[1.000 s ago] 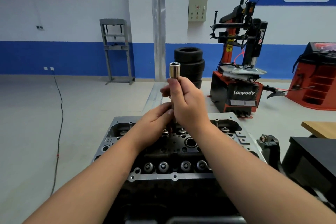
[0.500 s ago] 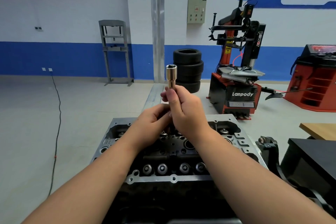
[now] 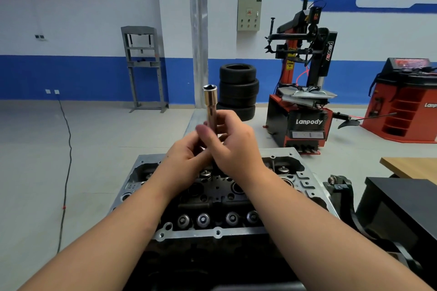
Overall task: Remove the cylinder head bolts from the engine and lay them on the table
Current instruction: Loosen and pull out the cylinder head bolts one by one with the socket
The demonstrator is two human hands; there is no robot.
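A long chrome socket (image 3: 210, 104) stands upright above the cylinder head (image 3: 217, 198), its open hex end on top. My right hand (image 3: 236, 146) grips the socket's lower shaft. My left hand (image 3: 186, 160) holds the same shaft from the left, thumb up against it. The socket's bottom end is hidden behind my fingers, so I cannot tell whether a bolt sits in it. The dark cylinder head with its grey rim (image 3: 212, 234) lies below my forearms, valve springs showing along its near side.
A wooden table corner (image 3: 411, 168) and a black box (image 3: 402, 205) sit at the right. Beyond the engine stand a tyre stack (image 3: 238, 90), a red tyre changer (image 3: 305, 111) and a grey press frame (image 3: 144, 66). A black cable (image 3: 67, 160) runs along the floor at left.
The socket has risen out of my hands, showing more of its shaft. My left hand has moved up to it, thumb now against the shaft.
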